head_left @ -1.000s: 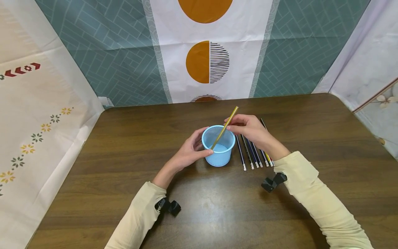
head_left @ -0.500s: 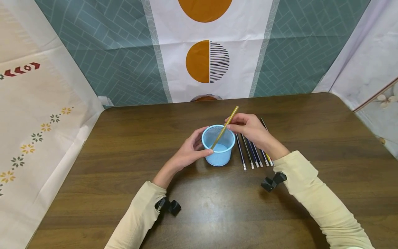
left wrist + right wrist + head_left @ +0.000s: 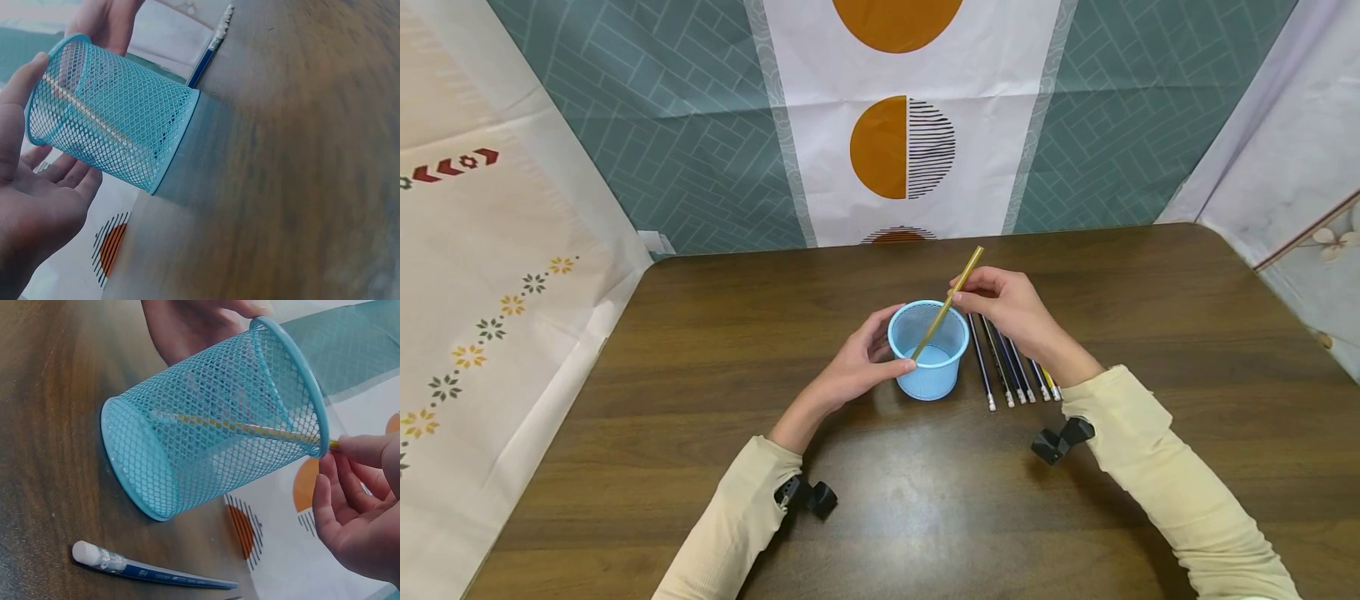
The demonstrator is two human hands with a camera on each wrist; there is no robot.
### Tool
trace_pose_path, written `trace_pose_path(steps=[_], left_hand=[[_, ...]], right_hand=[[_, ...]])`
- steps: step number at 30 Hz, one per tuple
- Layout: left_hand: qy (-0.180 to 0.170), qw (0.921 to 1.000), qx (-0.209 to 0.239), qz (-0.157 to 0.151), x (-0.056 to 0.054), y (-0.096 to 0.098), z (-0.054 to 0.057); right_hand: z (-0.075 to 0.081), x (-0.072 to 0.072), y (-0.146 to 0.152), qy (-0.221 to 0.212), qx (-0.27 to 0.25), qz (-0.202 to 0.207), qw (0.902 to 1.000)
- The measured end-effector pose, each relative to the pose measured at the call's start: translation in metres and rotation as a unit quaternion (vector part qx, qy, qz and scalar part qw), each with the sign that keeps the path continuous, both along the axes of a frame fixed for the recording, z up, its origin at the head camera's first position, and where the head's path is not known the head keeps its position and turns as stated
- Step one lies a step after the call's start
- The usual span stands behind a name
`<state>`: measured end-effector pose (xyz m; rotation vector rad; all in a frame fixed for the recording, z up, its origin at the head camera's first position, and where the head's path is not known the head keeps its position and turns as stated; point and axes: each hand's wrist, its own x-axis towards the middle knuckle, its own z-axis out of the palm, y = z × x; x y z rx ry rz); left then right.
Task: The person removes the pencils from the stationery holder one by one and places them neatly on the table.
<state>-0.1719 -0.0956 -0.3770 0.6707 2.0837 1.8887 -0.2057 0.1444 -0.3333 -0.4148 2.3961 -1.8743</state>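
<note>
A light blue mesh pencil cup [image 3: 927, 382] stands upright on the wooden table. My left hand [image 3: 863, 362] grips its left side, thumb at the near rim and fingers round the back. Slanting out of the cup is a yellow pencil [image 3: 961, 277], whose upper part my right hand [image 3: 1011, 307] pinches between thumb and fingers above the rim. Through the mesh in the right wrist view, the eraser end of that pencil [image 3: 219, 423] shows low inside the cup. Several dark pencils [image 3: 1011, 371] lie in a row right of the cup, partly hidden under my right hand.
The brown wooden table [image 3: 910, 517] extends all around, with its far edge against a patterned cloth backdrop [image 3: 715, 167]. In the right wrist view a dark blue pencil [image 3: 162, 574] with a white eraser lies close beside the cup.
My right hand has shifted slightly up and to the right, and the yellow pencil's upper end has moved with it. My left hand and the cup stay in place.
</note>
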Motion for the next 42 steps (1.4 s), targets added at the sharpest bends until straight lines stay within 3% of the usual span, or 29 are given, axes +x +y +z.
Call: trace_pose_path(steps=[11,20,34,42], left_hand=[[-0.001,1.0000,0.004,-0.001,0.000,0.000,0.000],[0.004,1.0000,0.009,0.000,0.001,0.000,-0.001],[0.001,0.9998,0.019,-0.001,0.003,0.000,-0.001],[0.003,0.9999,0.017,0.000,0.002,0.000,-0.001]], right_hand=[[0.010,0.004,0.004,0.011,-0.008,-0.009,0.9999],[0.015,0.004,0.004,0.008,-0.089,0.002,0.9960],[0.033,0.008,0.010,0.066,-0.054,-0.007,0.9964],[0.045,0.010,0.015,0.086,-0.074,-0.014,0.9935]])
